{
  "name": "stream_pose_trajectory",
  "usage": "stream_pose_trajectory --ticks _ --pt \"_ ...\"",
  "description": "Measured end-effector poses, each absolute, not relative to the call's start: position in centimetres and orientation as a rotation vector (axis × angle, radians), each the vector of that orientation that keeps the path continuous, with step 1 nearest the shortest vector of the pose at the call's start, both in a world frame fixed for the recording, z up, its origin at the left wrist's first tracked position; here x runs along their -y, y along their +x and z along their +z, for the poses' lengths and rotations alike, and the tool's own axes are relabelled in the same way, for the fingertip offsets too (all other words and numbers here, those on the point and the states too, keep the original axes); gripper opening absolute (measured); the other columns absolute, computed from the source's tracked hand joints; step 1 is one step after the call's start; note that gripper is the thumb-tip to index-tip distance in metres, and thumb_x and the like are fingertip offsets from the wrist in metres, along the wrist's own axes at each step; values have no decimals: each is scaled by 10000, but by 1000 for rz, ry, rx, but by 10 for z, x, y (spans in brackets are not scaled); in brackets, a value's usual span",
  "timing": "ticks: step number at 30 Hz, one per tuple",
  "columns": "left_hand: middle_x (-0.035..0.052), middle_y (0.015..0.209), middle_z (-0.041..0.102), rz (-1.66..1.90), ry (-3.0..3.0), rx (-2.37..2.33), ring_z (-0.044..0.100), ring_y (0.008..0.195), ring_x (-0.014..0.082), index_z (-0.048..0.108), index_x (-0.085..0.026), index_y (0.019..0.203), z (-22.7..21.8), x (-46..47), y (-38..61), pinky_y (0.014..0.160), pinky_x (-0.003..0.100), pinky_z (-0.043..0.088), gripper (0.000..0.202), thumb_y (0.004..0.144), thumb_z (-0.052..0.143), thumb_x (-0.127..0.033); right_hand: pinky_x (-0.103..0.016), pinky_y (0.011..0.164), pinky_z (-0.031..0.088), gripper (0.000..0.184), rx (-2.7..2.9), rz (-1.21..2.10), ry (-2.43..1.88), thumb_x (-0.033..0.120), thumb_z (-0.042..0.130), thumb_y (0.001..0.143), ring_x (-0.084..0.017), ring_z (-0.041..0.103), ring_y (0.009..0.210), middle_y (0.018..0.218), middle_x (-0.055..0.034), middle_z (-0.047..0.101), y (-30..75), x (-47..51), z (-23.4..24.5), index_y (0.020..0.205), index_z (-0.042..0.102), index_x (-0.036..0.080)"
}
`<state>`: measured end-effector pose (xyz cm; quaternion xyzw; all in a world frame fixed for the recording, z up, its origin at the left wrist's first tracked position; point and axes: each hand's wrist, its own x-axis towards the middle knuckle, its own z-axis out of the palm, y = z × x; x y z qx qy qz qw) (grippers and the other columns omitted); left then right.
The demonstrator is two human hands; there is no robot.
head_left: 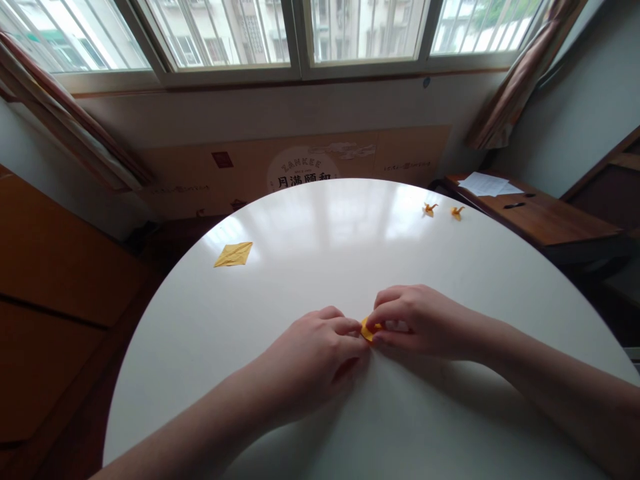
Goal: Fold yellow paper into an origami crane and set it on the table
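Note:
Between my two hands, low over the white round table (300, 267), is a small piece of folded yellow paper (369, 329). My left hand (327, 343) pinches its left side with the fingertips. From the right, the thumb and fingers of my right hand (413, 320) close on the same paper. Most of its shape is hidden by the fingers. A creased yellow paper sheet (233, 255) lies to the left on the table. Toward the far right edge stand two small folded paper cranes, one crane (429, 210) left of the other crane (457, 213).
Beyond the table, a printed cardboard panel (410, 153) leans below the window (295, 40). A wooden desk (565, 213) with white papers (489, 184) on it stands at the right. At the left is a brown wooden cabinet (55, 293). Curtains hang on both sides.

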<state>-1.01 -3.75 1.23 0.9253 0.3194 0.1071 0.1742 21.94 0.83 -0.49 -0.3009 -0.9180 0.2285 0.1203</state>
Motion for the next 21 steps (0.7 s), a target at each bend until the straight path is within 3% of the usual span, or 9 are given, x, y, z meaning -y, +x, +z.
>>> stream_pose_trajectory --ticks 21 --pt "32 998 727 273 2604 -940 635 916 196 675 -239 1096 14 36 -9 872 338 504 245 969 475 -179 -228 605 378 69 2624 614 -966 207 636 865 -134 608 689 817 -4 699 213 -9 -13 846 702 213"
